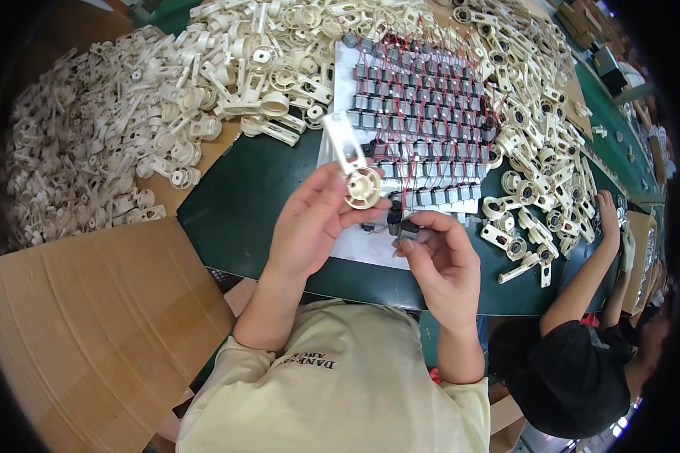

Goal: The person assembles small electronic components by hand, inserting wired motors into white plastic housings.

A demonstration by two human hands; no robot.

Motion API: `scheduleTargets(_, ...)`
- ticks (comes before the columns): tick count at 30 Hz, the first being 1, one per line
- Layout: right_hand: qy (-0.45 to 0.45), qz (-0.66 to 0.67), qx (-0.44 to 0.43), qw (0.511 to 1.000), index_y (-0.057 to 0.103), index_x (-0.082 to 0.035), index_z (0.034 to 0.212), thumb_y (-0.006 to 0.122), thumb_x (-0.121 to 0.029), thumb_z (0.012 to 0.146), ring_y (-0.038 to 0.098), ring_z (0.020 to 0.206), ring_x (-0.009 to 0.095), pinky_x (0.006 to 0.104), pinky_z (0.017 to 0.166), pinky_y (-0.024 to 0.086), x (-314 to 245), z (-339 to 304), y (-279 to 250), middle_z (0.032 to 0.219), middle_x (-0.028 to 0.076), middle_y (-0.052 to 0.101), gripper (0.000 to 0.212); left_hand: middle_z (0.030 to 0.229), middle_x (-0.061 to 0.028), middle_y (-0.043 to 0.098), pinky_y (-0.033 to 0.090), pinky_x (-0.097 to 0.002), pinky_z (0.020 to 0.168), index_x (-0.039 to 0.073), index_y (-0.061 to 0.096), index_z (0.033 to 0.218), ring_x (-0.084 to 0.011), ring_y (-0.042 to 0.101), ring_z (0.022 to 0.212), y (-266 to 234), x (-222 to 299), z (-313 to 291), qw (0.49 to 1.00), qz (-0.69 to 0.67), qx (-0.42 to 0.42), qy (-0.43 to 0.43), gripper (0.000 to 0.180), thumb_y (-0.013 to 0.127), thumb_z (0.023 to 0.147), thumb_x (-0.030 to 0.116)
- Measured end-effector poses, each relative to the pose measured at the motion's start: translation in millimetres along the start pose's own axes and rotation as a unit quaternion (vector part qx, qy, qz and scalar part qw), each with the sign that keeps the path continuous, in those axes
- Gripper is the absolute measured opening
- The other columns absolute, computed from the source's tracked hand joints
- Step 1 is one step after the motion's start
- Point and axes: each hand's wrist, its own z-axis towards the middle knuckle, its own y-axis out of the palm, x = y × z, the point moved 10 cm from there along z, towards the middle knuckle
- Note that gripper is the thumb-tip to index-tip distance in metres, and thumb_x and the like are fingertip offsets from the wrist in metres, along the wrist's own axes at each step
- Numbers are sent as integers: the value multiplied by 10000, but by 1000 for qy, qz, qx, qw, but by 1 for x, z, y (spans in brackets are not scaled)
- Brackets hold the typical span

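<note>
Between the fingers and thumb of my left hand [307,219] is a cream plastic housing [363,187], its round spoked end low and its slotted handle pointing up and away. My right hand [447,260] pinches a small grey-and-black motor [408,230] close beside it; the two parts are apart. Just beyond my hands, rows of similar small motors [423,170] with thin red wires lie on a white sheet [345,79]. Part of the motor is covered by my right fingers.
A large heap of cream housings [128,113] spreads over the left and back. More housings with dark round inserts [533,192] lie to the right on the green table [238,189]. A tall cardboard box [98,325] stands at near left. A co-worker in black [563,370] works at right.
</note>
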Motion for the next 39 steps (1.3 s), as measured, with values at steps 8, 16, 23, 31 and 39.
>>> scheduleTargets(8,29,59,25,998,457,16,1175,550,79,903,616,912,99,210,739,478,27,11,-19,993,66,602,295,1187,-168,587,536,-400,935,-21,418,1305,-308,633,1065,4,-24,9,997,61,43,6,343,428,1028,181)
scheduleTargets(16,47,120,38,991,400,24,1229,551,71,902,636,884,155,262,762,527,5,-18,-24,1105,163,614,364,1218,-209,585,541,-400,899,41,387,1347,-321,647,1039,18,-15,6,998,58,3,21,357,411,1034,212)
scheduleTargets(23,72,49,-33,996,477,71,1150,553,58,879,659,798,148,252,692,542,-6,-35,-15,1033,184,665,281,1246,-214,578,540,-397,897,19,429,1328,-305,648,1039,29,-24,10,998,54,-29,-9,366,405,1037,240)
scheduleTargets(31,105,60,-15,993,506,76,1135,592,40,872,650,782,106,237,675,539,4,-31,-15,1004,137,679,279,1213,-178,600,544,-371,869,7,444,1348,-262,652,1008,32,-25,4,993,111,-47,-8,430,439,1028,293)
scheduleTargets(39,108,10,-19,994,508,75,1129,605,23,873,648,751,102,229,653,531,4,-31,-12,972,131,683,279,1347,-205,502,537,-427,880,4,385,1399,-298,623,1077,28,-27,2,989,139,-53,-11,458,433,1023,262)
